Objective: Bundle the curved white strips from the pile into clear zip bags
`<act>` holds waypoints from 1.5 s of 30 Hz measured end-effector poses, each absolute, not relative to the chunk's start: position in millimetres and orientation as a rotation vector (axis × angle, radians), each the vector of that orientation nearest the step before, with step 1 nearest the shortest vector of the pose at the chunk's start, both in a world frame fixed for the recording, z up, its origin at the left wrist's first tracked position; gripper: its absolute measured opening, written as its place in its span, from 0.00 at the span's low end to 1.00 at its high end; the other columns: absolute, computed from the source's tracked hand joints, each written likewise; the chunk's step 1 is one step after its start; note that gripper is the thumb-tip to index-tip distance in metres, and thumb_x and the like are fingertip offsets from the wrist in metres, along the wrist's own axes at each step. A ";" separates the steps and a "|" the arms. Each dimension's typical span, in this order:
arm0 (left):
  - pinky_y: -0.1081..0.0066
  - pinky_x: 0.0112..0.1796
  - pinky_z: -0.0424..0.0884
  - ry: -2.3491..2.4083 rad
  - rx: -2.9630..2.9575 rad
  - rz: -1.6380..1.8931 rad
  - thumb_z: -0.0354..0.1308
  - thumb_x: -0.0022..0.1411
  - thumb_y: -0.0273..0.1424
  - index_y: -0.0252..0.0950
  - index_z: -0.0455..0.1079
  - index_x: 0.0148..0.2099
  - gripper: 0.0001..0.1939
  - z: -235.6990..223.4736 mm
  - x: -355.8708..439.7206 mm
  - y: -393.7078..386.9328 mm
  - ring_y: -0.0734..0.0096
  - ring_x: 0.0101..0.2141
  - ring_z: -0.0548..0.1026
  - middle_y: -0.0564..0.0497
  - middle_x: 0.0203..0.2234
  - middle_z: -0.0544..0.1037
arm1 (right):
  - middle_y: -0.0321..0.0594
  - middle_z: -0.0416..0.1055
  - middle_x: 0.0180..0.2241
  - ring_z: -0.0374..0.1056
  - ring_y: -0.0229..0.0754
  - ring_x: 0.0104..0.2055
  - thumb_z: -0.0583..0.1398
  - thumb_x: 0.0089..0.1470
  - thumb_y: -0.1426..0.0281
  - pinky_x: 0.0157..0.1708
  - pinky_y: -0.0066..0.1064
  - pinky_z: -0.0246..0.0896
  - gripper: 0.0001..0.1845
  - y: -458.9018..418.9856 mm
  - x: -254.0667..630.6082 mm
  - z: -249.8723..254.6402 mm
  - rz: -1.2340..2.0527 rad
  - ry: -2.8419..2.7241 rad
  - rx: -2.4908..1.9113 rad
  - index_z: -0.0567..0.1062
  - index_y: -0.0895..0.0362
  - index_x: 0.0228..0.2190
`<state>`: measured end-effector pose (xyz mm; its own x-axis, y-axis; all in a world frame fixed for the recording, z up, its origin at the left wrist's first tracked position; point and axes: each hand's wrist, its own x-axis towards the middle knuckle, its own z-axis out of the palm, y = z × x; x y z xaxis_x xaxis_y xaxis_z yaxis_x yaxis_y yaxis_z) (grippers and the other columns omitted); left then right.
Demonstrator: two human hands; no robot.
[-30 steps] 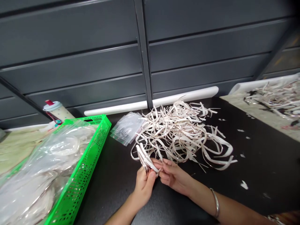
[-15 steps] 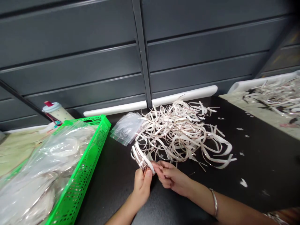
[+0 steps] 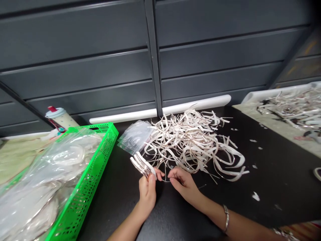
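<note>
My left hand point(image 3: 147, 190) is closed around a small bundle of curved white and coppery strips point(image 3: 143, 164), whose ends fan out above the thumb. Its fingertips reach out toward the right. Just across from it, my right hand point(image 3: 184, 185) has its thumb and fingers pinched together. A thin strip point(image 3: 165, 181) spans the short gap between the two hands, one end at the right fingertips. Beyond both hands lies a loose heap of tangled white and coppery strips point(image 3: 190, 140) on the black table point(image 3: 120, 207).
To the left stands a green perforated crate point(image 3: 82, 197) with clear bags of strips point(image 3: 47, 190). Flat clear bags point(image 3: 136, 135) lie left of the heap. A bottle point(image 3: 59, 117) is behind the crate. White scraps point(image 3: 255, 196) dot the right side; more strips point(image 3: 296, 107) lie far right.
My hands have moved apart, the left one shifting slightly left with its bundle. A thin strip now shows between them. The view has shifted a little.
</note>
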<state>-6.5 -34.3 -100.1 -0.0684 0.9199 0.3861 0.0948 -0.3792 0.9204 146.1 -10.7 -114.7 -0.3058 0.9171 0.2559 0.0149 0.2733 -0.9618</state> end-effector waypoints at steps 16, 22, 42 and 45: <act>0.71 0.32 0.64 1.208 0.962 1.696 0.49 0.62 0.44 0.33 0.70 0.38 0.19 -101.4 -23.2 -6.5 0.71 0.23 0.69 0.54 0.18 0.70 | 0.47 0.74 0.34 0.69 0.48 0.41 0.56 0.54 0.66 0.40 0.34 0.60 0.11 72.4 116.7 -58.9 0.409 -2.668 -1.444 0.76 0.59 0.34; 0.72 0.31 0.63 1.231 0.940 1.684 0.50 0.61 0.46 0.32 0.71 0.36 0.21 -102.4 -23.4 -7.1 0.71 0.23 0.69 0.53 0.17 0.70 | 0.46 0.73 0.32 0.69 0.47 0.38 0.57 0.52 0.72 0.33 0.31 0.57 0.06 85.7 107.3 -61.6 0.372 -2.706 -1.447 0.74 0.60 0.28; 0.67 0.35 0.70 0.859 0.977 1.458 0.60 0.55 0.39 0.32 0.77 0.34 0.14 -6.5 8.8 -9.7 0.64 0.30 0.75 0.45 0.29 0.79 | 0.37 0.69 0.30 0.65 0.37 0.30 0.53 0.59 0.74 0.31 0.26 0.58 0.13 41.7 184.8 12.6 0.552 -2.415 -0.488 0.78 0.54 0.33; 0.66 0.38 0.70 0.825 1.057 1.381 0.59 0.56 0.38 0.33 0.78 0.34 0.13 5.9 17.4 -2.3 0.62 0.35 0.75 0.43 0.35 0.79 | 0.38 0.69 0.30 0.65 0.38 0.31 0.53 0.59 0.75 0.31 0.27 0.58 0.14 43.3 191.0 16.0 0.469 -2.449 -0.562 0.78 0.55 0.32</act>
